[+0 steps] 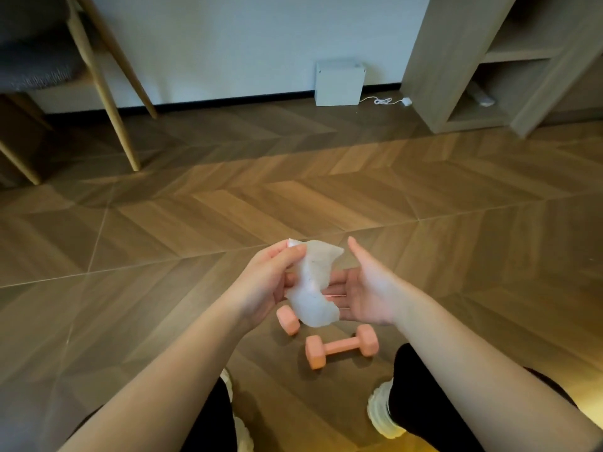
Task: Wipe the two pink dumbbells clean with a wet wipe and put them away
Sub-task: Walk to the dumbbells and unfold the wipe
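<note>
The left hand (pixel 264 282) pinched the wipe (pixel 310 288) by its upper corner, and the wipe hung crumpled between both hands. The right hand (pixel 368 288) lay spread beside it, palm turned inward; I couldn't tell whether its fingers touched the wipe. Both dumbbells lay on the floor (pixel 326 197) below: the near dumbbell (pixel 341 349) in plain sight, the far dumbbell (pixel 288 321) half hidden behind the wipe.

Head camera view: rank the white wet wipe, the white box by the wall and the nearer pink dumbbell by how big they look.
1. Crumpled white wet wipe, held nearest the camera, which flatters it.
2. White square box by the wall, farthest away, probably larger in reality.
3. Nearer pink dumbbell.
</note>
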The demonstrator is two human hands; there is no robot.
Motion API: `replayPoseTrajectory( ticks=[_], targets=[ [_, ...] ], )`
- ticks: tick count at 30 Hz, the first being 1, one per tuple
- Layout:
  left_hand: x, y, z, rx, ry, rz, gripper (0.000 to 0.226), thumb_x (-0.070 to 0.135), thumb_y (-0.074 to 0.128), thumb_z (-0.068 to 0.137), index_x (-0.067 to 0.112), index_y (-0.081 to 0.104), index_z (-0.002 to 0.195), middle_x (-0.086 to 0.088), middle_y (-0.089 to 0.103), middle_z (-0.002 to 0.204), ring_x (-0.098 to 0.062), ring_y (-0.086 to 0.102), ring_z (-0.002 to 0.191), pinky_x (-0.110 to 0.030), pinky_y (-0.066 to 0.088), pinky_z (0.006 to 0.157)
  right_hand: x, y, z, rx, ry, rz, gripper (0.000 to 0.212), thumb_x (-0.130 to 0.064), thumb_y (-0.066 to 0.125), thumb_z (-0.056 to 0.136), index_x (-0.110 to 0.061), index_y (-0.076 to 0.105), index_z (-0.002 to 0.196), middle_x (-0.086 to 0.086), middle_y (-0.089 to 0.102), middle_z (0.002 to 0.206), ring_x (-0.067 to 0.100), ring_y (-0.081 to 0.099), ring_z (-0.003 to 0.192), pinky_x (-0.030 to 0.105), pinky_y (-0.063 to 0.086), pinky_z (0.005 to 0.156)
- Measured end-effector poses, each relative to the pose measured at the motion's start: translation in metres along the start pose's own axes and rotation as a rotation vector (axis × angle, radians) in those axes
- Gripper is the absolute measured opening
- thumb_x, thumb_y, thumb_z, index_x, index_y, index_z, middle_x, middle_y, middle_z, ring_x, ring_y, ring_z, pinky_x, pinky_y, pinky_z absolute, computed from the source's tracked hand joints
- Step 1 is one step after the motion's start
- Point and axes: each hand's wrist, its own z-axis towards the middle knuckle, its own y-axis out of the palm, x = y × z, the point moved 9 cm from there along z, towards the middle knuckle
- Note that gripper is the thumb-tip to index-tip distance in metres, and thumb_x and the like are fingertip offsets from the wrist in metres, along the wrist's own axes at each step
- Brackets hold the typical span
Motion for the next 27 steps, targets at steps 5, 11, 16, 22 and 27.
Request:
replayPoseTrajectory(
  ticks=[5, 11, 16, 22, 27],
  targets=[
    [-0.002, -0.016, 0.001, 0.118, -0.025, 0.109, 0.020, 0.022, 0.049, 0.103, 0.012, 0.066, 0.098, -0.014, 0.063, 0.093, -0.029, 0.056, 0.082, -0.038, 0.043, 0.072, -0.015, 0.007, 0.002, -0.061, -0.206, -0.048, 0.063, -0.067, 0.051, 0.083, -0.009, 0.074, 0.094, 0.011, 0.074, 0.092, 0.022, 0.072, 0.082, 0.033, 0.058, 0.074],
    [-0.005, -0.026, 0.004, 0.172, -0.040, 0.148, 0.015, 0.022, 0.053, 0.101, 0.013, 0.062, 0.092, -0.013, 0.057, 0.089, -0.025, 0.050, 0.075, -0.032, 0.042, 0.064, -0.027, 0.013, -0.005, -0.085, -0.314, -0.062, 0.011, -0.018, 0.063, 0.095, -0.008, 0.065, 0.099, 0.007, 0.072, 0.081, 0.018, 0.070, 0.068, 0.028, 0.058, 0.060],
    [-0.006, -0.037, 0.006, 0.269, -0.009, 0.222, 0.021, 0.021, 0.060, 0.098, 0.014, 0.064, 0.078, -0.005, 0.058, 0.073, -0.016, 0.053, 0.063, -0.027, 0.045, 0.056, -0.041, 0.004, -0.011, 0.136, -0.453, -0.292, 0.011, -0.023, 0.068, 0.089, -0.013, 0.063, 0.087, 0.008, 0.062, 0.072, 0.025, 0.058, 0.067, 0.038, 0.048, 0.065],
    [0.012, -0.034, 0.004, 0.253, 0.138, 0.163, 0.013, 0.015, 0.063, 0.095, 0.018, 0.073, 0.088, -0.003, 0.064, 0.068, -0.012, 0.056, 0.056, -0.023, 0.049, 0.052, -0.063, 0.004, -0.026, 0.080, -0.624, -0.256, 0.014, -0.018, 0.064, 0.094, -0.025, 0.074, 0.087, 0.005, 0.071, 0.085, 0.018, 0.069, 0.073, 0.039, 0.057, 0.069],
    [0.039, -0.022, -0.004, 0.115, 0.331, 0.130, 0.029, 0.008, 0.056, 0.097, 0.025, 0.078, 0.090, 0.002, 0.071, 0.083, -0.009, 0.064, 0.073, -0.022, 0.053, 0.064, -0.076, 0.018, -0.040, -0.167, -0.698, -0.147, 0.036, -0.002, 0.050, 0.098, -0.021, 0.080, 0.091, 0.002, 0.075, 0.090, 0.014, 0.071, 0.084, 0.029, 0.058, 0.068]
  ],
)
